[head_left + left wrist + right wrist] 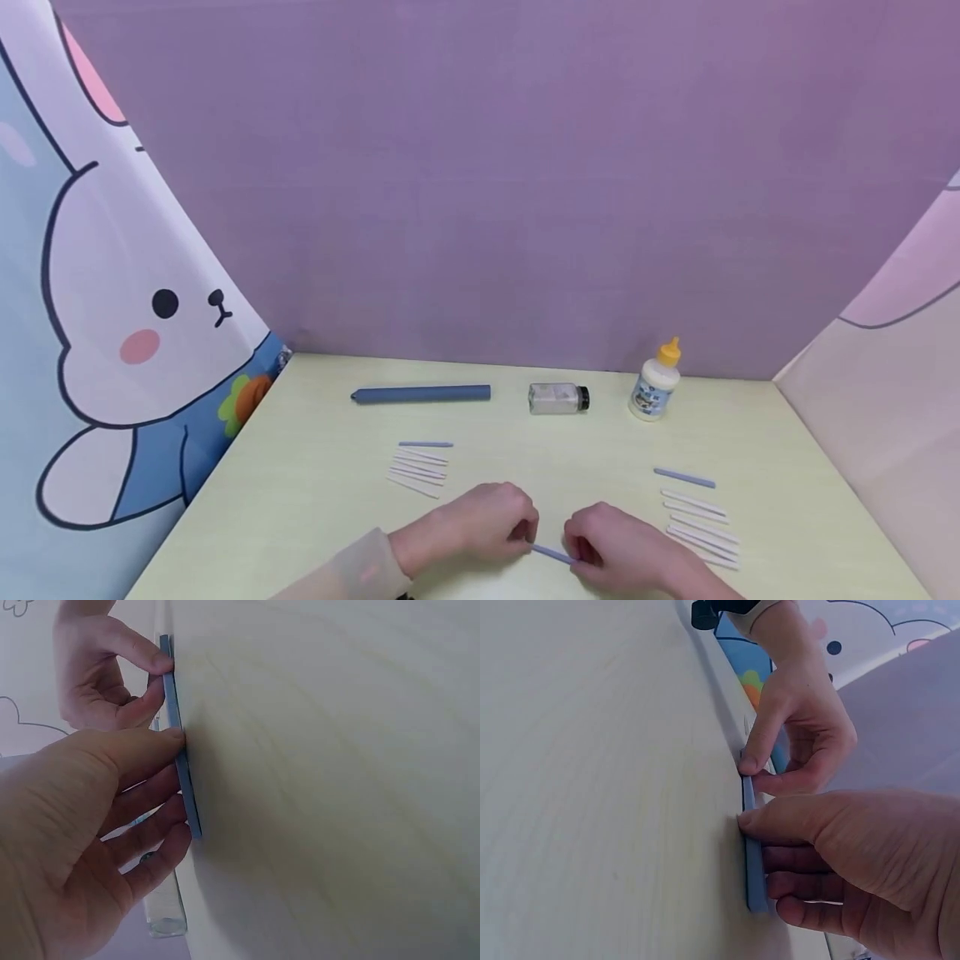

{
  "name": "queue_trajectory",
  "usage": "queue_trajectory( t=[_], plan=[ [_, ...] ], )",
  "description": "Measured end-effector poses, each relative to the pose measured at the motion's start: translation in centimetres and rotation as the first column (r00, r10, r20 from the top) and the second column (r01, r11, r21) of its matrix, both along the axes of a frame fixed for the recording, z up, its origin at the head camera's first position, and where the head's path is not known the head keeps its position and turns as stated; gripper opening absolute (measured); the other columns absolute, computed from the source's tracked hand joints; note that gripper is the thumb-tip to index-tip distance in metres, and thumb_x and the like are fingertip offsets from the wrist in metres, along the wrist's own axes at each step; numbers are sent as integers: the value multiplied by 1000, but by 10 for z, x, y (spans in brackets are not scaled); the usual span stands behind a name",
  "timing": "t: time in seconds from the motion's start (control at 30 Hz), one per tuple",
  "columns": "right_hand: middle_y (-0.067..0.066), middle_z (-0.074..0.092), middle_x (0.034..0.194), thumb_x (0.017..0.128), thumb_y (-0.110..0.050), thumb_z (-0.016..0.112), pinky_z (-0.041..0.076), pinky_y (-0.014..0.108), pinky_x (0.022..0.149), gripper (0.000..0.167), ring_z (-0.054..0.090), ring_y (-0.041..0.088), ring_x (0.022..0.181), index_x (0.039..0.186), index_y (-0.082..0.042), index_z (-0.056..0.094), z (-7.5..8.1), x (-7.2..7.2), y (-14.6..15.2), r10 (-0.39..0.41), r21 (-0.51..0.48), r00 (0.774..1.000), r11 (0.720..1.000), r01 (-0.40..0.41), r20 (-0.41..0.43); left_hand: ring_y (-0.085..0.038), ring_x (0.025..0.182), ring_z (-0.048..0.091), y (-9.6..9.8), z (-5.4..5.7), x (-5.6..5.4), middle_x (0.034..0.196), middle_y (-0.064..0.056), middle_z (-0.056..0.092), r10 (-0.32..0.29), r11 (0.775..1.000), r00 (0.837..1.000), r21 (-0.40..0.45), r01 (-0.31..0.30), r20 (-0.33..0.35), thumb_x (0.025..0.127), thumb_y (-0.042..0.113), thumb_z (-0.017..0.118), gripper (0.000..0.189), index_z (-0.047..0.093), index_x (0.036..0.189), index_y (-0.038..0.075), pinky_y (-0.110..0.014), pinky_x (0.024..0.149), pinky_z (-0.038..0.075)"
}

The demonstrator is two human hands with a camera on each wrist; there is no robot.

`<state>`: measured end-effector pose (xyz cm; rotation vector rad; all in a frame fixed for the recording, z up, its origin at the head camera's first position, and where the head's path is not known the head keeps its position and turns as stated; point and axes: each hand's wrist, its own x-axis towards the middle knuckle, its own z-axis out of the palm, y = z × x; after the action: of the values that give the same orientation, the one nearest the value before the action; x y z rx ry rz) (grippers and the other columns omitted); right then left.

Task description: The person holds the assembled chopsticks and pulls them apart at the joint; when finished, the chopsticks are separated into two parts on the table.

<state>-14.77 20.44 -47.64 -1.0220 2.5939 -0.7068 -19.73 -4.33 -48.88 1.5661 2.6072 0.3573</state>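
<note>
A thin blue stick [552, 553] lies low over the pale tabletop near its front, between the two hands. My left hand [491, 521] pinches its left part, and my right hand [618, 546] pinches its right part. In the left wrist view, the thumb of the left hand [82, 817] presses one side of the stick [171, 697], with the fingers along the other. The right wrist view shows the same kind of pinch by the right hand [855, 862], where one end of the stick [756, 877] sticks out past the thumb.
Left of centre lie several white sticks [418, 468] below a short blue stick [426, 444]. A similar row of white sticks [701, 533] and a blue stick [684, 477] lies right. Behind are a thick blue rod [420, 394], a black-capped clear jar [553, 398] and a yellow-tipped glue bottle [655, 388].
</note>
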Motion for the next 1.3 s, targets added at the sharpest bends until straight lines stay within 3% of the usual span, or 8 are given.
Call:
queue_trajectory(
  t=[0.13, 0.27, 0.47, 0.63, 0.87, 1.3],
  plan=[
    [-20, 46, 78, 100, -11, 69, 46, 16, 64, 21, 45, -7, 70, 88, -24, 58, 7, -3, 0, -16, 1, 993, 1000, 16, -116, 8, 65, 46, -3, 3, -4, 71, 20, 53, 56, 998, 997, 38, -58, 49, 91, 18, 77, 11, 71, 85, 24, -8, 61, 38],
    [-16, 43, 83, 103, -6, 63, 44, 17, 68, 22, 44, -4, 75, 93, -21, 51, 23, -11, -2, -32, -30, 975, 999, 26, -219, 4, 64, 46, -6, 14, -8, 73, 17, 51, 108, 987, 991, 109, -116, 75, 96, 16, 70, 10, 64, 90, 21, -10, 59, 39],
    [-13, 55, 90, 108, -7, 56, 48, 18, 71, 14, 49, -3, 79, 102, -19, 60, 44, -21, -7, -51, -87, 967, 996, 30, -248, 3, 58, 39, -7, 29, -11, 68, 14, 45, 121, 971, 992, 202, -126, 38, 108, 21, 56, 20, 58, 88, 19, -11, 53, 31],
    [-15, 57, 93, 109, -12, 58, 49, 17, 72, 14, 49, -5, 79, 103, -23, 65, 52, -24, -9, -29, -75, 957, 997, 8, -289, 3, 55, 33, -8, 35, -11, 64, 14, 38, 126, 970, 992, 213, -118, -24, 110, 23, 53, 27, 55, 83, 20, -12, 51, 26],
    [-15, 54, 90, 108, -10, 60, 48, 15, 71, 16, 47, -6, 77, 99, -23, 64, 53, -24, -11, -2, -68, 946, 997, -21, -324, 4, 52, 29, -10, 37, -9, 61, 15, 34, 123, 973, 989, 204, -104, -84, 112, 26, 51, 30, 52, 82, 20, -13, 48, 24],
    [-9, 60, 91, 110, -13, 57, 49, 16, 73, 17, 49, -5, 79, 98, -22, 64, 52, -22, -8, 2, -56, 953, 998, -20, -303, 3, 52, 26, -10, 36, -9, 61, 14, 29, 91, 983, 987, 173, -68, -131, 113, 28, 51, 29, 53, 86, 19, -13, 48, 21]
  ],
)
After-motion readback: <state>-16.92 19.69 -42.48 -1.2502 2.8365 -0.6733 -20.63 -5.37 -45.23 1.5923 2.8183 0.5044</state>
